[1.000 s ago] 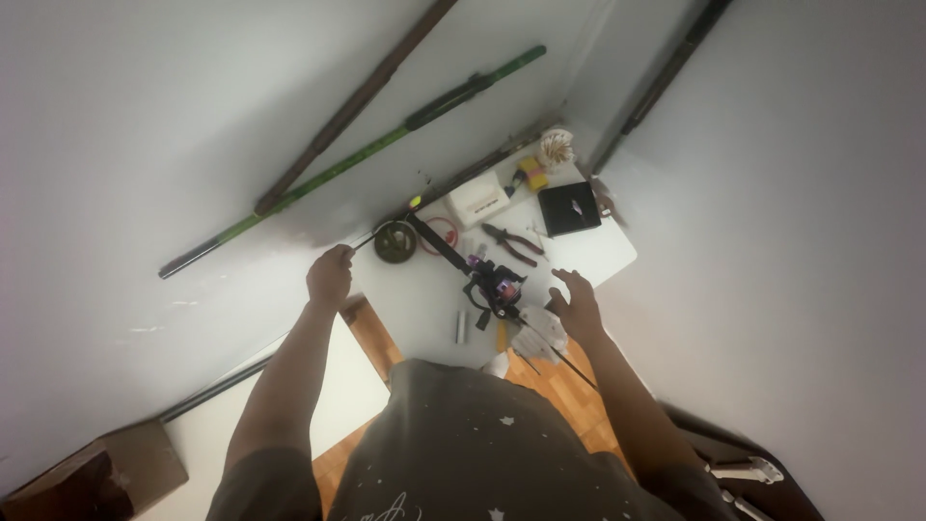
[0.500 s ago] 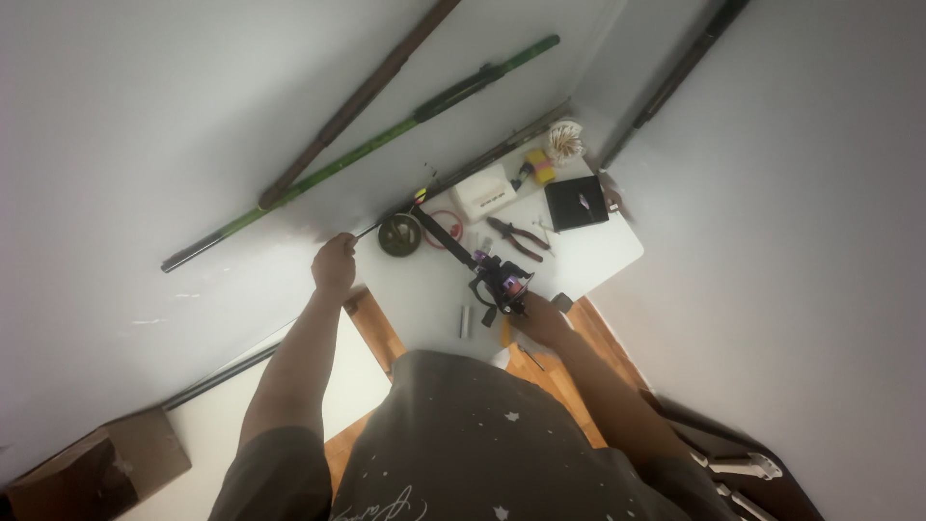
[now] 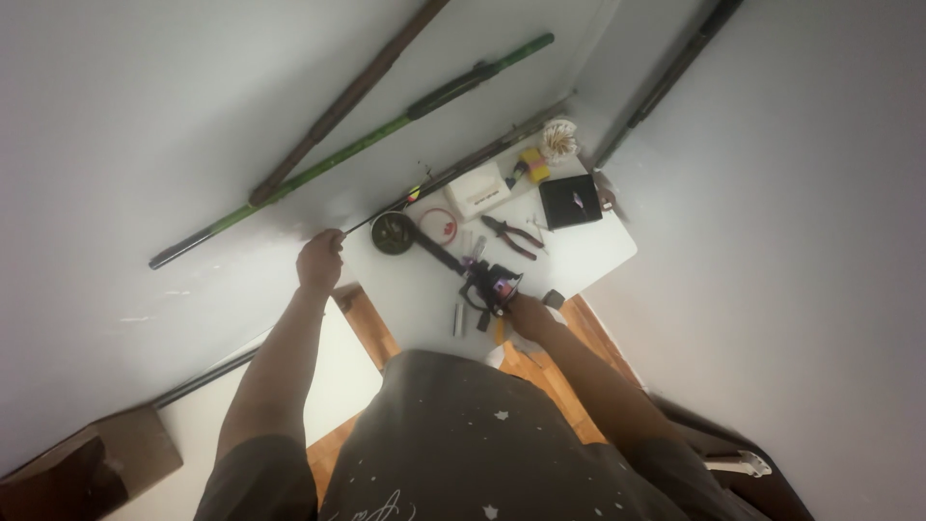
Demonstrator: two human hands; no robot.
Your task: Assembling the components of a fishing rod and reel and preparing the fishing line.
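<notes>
My left hand [image 3: 320, 259] is closed on the end of a thin dark rod [image 3: 453, 174] that runs along the wall above the small white table [image 3: 598, 256]. My right hand [image 3: 529, 315] grips the near side of a dark fishing reel [image 3: 492, 285], which sits on the table attached to a black rod handle [image 3: 436, 253]. A round dark spool [image 3: 393, 233] lies at the far end of that handle, with a red ring [image 3: 439, 227] beside it. My torso in a dark speckled shirt hides the table's near edge.
Pliers [image 3: 511, 236], a black box [image 3: 569, 201], a white box [image 3: 477, 190], a yellow item [image 3: 533, 164] and a ball of twine [image 3: 558, 141] crowd the table's far side. A green rod [image 3: 357, 145] and a brown rod [image 3: 347, 96] lean on the wall. A brown box [image 3: 92, 468] sits at the lower left.
My right hand has moved left from the table's near right edge onto the fishing reel. My left hand has stayed at the rod's end by the wall.
</notes>
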